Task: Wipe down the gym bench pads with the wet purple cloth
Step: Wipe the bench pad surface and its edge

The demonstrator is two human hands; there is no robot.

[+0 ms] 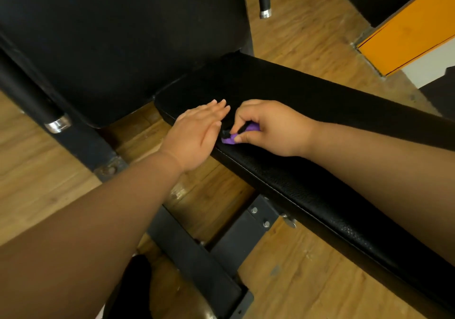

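— What carries everything here?
— A long black textured leatherette bench pad (pixel 307 178), running from the frame's centre to the lower right, on a dark metal frame (pixel 197 257) over a wood-plank floor (pixel 307 269).
— And on it?
— Near its left end, a crumpled purple cloth (pixel 231 138), pinched by the right hand (pixel 266 126). The left hand (pixel 197 131) lies flat just beside.

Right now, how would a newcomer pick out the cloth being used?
Find the long black bench pad over the wooden floor. Near its far end, the right hand pinches a bunched purple cloth against it. Nothing else here is purple.
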